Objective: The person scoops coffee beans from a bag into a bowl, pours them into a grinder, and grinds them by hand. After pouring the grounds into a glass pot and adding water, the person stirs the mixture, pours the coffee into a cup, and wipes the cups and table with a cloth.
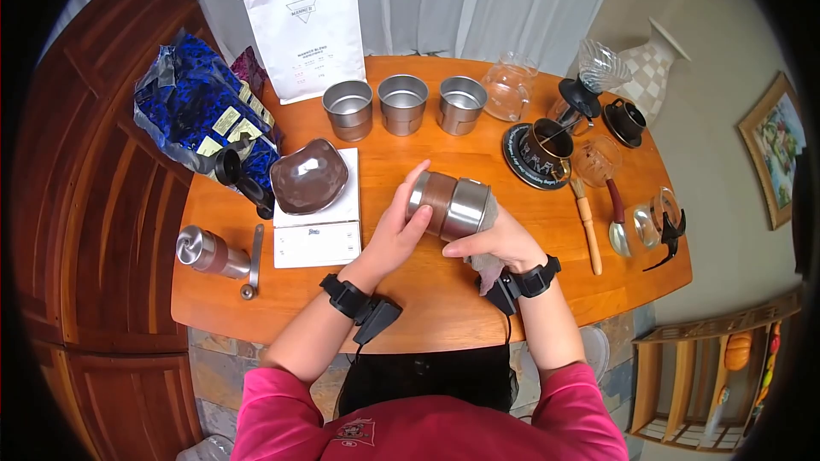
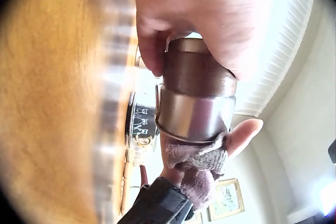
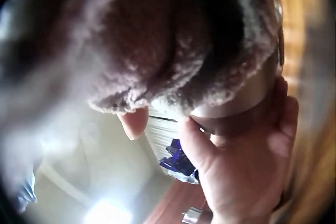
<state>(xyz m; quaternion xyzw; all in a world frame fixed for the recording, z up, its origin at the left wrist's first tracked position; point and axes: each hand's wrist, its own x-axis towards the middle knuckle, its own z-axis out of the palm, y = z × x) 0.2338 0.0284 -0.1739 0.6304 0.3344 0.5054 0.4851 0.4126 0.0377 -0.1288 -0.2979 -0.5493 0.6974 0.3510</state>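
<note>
A steel cup with a brown band [image 1: 440,205] is held on its side above the table's middle. My left hand [image 1: 395,232] grips it around the banded end, thumb on the near side. At its other end, my right hand [image 1: 511,243] holds a grey cloth [image 1: 488,266] against the rim, with the thumb along the cup's outside. In the left wrist view the cloth [image 2: 198,158] bunches at the cup's mouth; the cup's inside is hidden. The right wrist view is largely filled by blurred cloth [image 3: 152,51], with the left hand [image 3: 247,166] beyond it.
Three steel cups [image 1: 402,104] stand behind. On the left are a scale [image 1: 318,244] bearing a brown bowl [image 1: 309,177], a hand grinder [image 1: 209,252], a blue bag [image 1: 201,102] and a white bag [image 1: 306,30]. A black cup [image 1: 545,149], brush [image 1: 587,226] and glassware [image 1: 510,90] stand right.
</note>
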